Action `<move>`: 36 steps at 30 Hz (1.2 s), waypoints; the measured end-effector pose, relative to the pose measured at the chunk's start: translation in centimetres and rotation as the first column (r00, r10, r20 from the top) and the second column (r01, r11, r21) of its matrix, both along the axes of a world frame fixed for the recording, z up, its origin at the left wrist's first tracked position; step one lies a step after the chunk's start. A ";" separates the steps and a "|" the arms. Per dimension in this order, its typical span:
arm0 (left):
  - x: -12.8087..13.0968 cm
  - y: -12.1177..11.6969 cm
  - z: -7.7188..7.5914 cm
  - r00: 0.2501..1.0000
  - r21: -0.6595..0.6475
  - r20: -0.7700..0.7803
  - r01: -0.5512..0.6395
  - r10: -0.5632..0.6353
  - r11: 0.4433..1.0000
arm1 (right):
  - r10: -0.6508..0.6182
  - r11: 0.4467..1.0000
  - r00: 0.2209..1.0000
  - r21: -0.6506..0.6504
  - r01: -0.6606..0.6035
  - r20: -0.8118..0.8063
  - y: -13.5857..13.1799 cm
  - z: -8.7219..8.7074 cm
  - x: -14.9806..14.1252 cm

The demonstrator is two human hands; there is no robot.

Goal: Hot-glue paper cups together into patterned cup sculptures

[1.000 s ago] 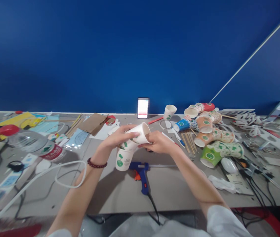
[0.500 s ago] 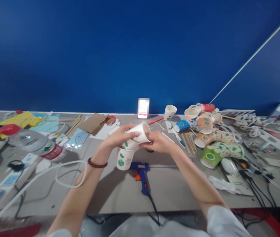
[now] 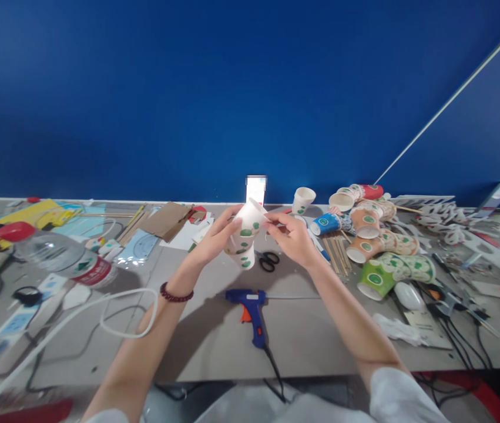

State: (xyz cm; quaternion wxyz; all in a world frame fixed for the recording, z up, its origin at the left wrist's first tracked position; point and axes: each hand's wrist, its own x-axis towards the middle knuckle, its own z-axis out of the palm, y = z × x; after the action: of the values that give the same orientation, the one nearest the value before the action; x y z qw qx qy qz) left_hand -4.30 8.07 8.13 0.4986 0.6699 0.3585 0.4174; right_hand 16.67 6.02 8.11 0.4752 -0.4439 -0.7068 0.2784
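White paper cups (image 3: 248, 227) with green prints, joined end to end, are held up tilted above the table, the upper mouth facing up and right. My left hand (image 3: 220, 234) is wrapped round their left side. At the right edge of the upper rim, my right hand (image 3: 291, 236) has its fingertips pinched together; a thin pale strand seems to hang beside them. Below the cups, a blue hot glue gun (image 3: 255, 314) with an orange trigger lies on the table. Black-handled scissors (image 3: 268, 261) lie just behind it, their blades partly hidden by the cups.
A single white cup (image 3: 304, 201) stands near the blue wall, right of a lit phone (image 3: 255, 189). Joined coloured cups (image 3: 377, 277) and wooden sticks (image 3: 336, 255) lie right. Left are a water bottle (image 3: 64, 254), cardboard (image 3: 167, 221) and a white cable (image 3: 77, 305).
The joined cups have turned and risen, their lower end swinging right and clear of the glue gun. My right hand has moved from inside the mouth to the rim. The scissors have come into view.
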 end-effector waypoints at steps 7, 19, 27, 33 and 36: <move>-0.1 0.2 0.0 0.996 -0.036 0.094 0.001 0.003 0.999 | 0.090 0.996 0.993 -0.020 -0.092 -0.072 0.3 0.0 0.7; -0.4 0.3 -0.2 0.978 -0.094 0.032 0.207 -0.205 0.974 | 0.296 0.949 0.900 -0.013 -0.316 -0.320 0.5 0.4 0.9; -0.2 0.2 -0.8 0.962 -0.066 -0.069 0.258 -0.263 0.964 | 0.358 0.927 0.871 0.018 -0.375 -0.337 0.9 -0.4 0.9; 0.1 -0.2 -0.6 0.965 -0.107 -0.106 0.228 -0.239 0.968 | 0.364 0.929 0.897 0.024 -0.370 -0.252 0.9 -0.5 0.9; 0.1 -0.2 -0.6 0.979 -0.111 -0.096 0.170 -0.180 0.979 | 0.302 0.953 0.930 0.038 -0.301 -0.209 0.7 -0.2 0.9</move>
State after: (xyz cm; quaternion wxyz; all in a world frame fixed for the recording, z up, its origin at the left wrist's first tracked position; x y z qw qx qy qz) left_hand -4.17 7.87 7.56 0.5473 0.6937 0.3449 0.3168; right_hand 17.61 6.73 7.95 0.5006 -0.2967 -0.7126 0.3919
